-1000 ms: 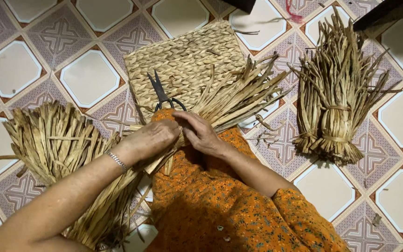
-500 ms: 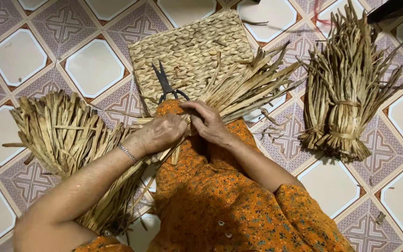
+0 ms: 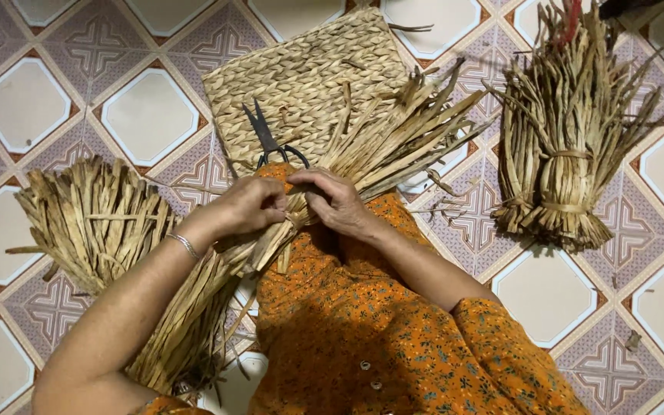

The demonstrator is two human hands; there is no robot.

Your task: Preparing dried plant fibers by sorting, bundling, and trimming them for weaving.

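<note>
My left hand [image 3: 251, 204] and my right hand [image 3: 333, 201] meet over my orange-clad lap, both gripping a bunch of dried straw strips [image 3: 393, 142] that fans out to the upper right. The strips' lower ends pass under my left hand toward a loose straw sheaf [image 3: 186, 330] by my left arm. Black scissors [image 3: 269, 140] lie shut on a woven straw mat [image 3: 301, 73] just beyond my hands.
A tied straw bundle [image 3: 566, 138] stands on the patterned tile floor [image 3: 140, 107] at right. Another fanned straw bundle [image 3: 97, 219] lies at left. Loose straw bits [image 3: 439, 196] are scattered near the mat.
Both hands stay together on the strips, with only small finger shifts. The view has drifted slightly, so everything sits a little lower in the frame.
</note>
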